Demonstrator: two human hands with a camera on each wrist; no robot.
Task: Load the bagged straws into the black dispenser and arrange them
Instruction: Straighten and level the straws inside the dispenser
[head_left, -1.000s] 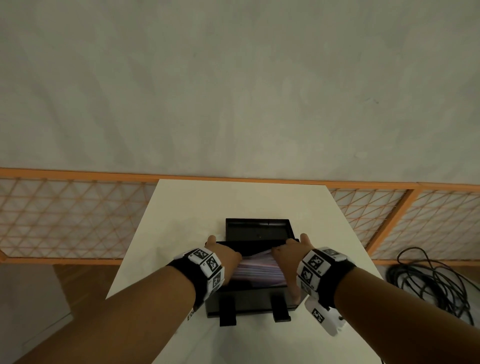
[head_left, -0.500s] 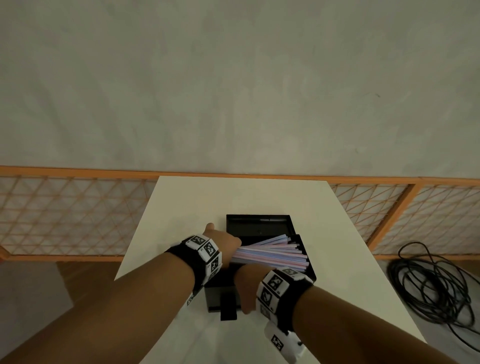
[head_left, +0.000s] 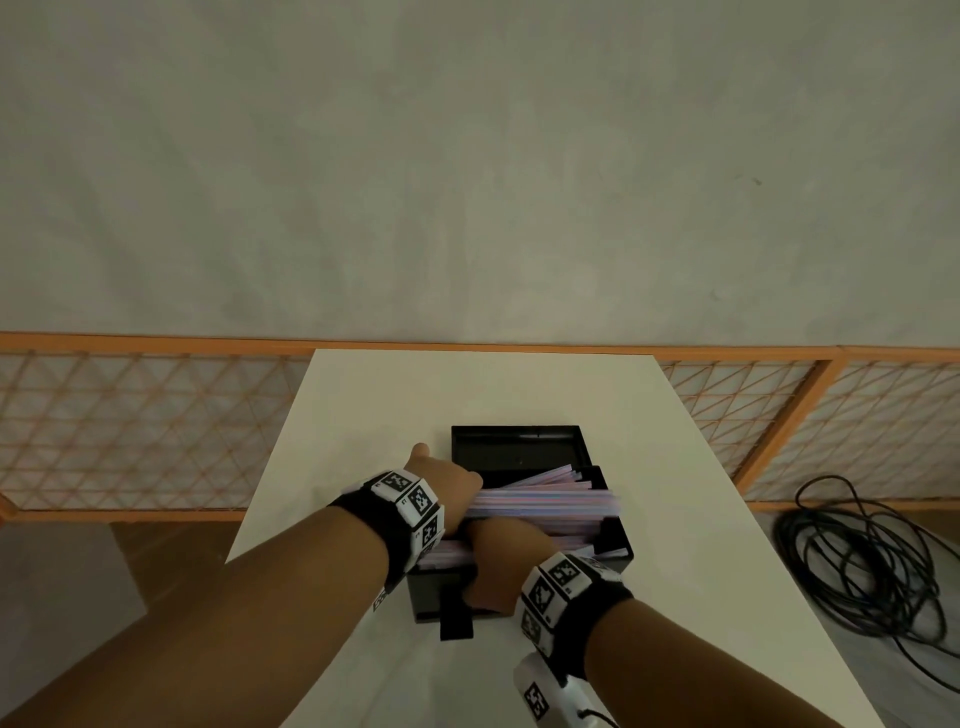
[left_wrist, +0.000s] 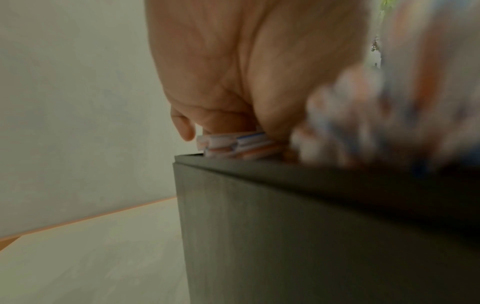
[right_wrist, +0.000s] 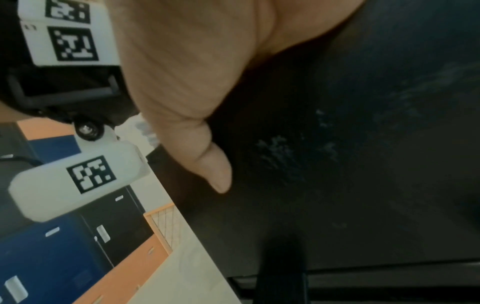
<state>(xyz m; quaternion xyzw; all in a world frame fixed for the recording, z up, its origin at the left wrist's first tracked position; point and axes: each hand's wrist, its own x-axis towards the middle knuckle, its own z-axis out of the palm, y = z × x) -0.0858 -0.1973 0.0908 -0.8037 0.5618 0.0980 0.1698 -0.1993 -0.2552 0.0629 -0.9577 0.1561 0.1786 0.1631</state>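
The black dispenser (head_left: 618, 545) stands mid-table with its lid (head_left: 519, 447) folded back. A bundle of pink and blue straws (head_left: 550, 504) lies across its top, fanning out over the right wall. My left hand (head_left: 447, 486) grips the bundle's left end. In the left wrist view its fingers curl over the straw ends (left_wrist: 233, 146) above the dispenser's side wall (left_wrist: 285, 226). My right hand (head_left: 498, 561) holds the front wall. Its thumb (right_wrist: 215, 172) presses the black front face (right_wrist: 337, 185), and its fingers are hidden inside under the straws.
The white table (head_left: 467, 384) is narrow, with bare surface beyond and to both sides of the dispenser. An orange lattice fence (head_left: 130, 426) runs behind it. A coil of black cable (head_left: 857, 561) lies on the floor to the right.
My right hand let go of the straws' right end and came down to the dispenser's front wall. The left hand stayed on the left end, and the bundle's right end has fanned out.
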